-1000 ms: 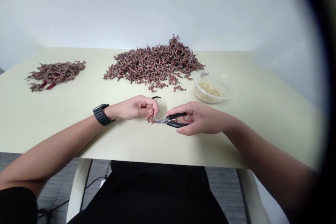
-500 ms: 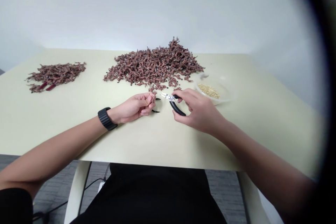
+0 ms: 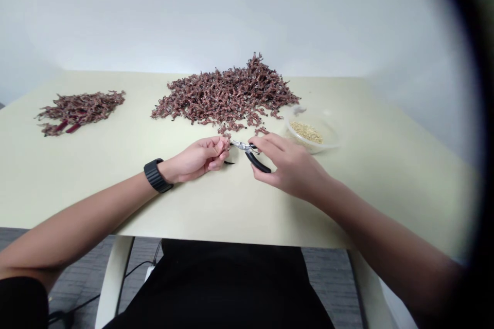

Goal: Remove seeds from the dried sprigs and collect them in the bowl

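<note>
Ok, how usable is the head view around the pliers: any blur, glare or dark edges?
Head view: a dark curved rim blocks the right edge, lens distortion bows the table, light is soft without glare, and the pliers look fairly sharp.

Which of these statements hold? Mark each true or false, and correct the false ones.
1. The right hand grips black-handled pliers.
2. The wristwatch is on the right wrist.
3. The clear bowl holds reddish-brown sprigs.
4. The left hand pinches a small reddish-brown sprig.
1. The right hand grips black-handled pliers: true.
2. False: the black-strapped wristwatch is on the left wrist.
3. False: the clear bowl holds pale yellowish grains.
4. The left hand pinches a small reddish-brown sprig: true.
</note>
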The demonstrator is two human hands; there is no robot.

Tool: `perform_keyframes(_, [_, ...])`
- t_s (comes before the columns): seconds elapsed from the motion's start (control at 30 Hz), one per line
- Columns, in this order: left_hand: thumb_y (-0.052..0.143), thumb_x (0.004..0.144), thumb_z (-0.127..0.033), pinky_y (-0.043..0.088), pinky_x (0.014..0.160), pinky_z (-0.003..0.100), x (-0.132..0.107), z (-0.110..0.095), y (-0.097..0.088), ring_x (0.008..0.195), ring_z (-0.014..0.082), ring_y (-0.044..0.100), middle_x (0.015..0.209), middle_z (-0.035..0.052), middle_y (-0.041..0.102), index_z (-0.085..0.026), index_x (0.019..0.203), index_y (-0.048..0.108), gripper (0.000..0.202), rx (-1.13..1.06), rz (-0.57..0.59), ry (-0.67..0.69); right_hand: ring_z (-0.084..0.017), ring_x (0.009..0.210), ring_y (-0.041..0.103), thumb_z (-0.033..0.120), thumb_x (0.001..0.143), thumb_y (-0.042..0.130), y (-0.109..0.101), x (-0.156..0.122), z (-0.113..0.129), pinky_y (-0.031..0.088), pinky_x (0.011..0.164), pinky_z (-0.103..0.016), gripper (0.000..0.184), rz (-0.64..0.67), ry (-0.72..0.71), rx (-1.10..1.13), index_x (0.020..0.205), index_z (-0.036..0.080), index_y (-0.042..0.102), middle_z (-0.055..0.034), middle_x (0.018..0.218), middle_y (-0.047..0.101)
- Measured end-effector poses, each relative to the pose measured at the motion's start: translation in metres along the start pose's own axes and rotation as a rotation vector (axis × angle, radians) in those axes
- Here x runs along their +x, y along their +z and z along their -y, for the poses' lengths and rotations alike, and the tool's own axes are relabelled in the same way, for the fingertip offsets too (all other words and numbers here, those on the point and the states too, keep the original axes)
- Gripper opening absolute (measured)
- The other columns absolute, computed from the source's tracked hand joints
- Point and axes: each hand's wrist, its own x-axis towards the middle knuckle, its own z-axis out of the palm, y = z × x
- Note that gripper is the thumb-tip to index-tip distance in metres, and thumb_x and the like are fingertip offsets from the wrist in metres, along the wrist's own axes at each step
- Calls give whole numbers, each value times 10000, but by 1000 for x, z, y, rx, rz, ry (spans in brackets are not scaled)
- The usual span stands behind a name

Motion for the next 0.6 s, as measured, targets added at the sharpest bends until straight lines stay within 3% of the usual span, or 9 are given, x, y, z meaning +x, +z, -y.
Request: perform_keyframes(0.6, [646,891,-108,276,525,199,0,1,0,516,57,373,744,-9,536,-162,949,558,119,-13,6,-19,-291,1054,699,166,923,599,3,-1,-1,576,871,-394,440,38,-7,-10,1361,153,566,-149,1240,691])
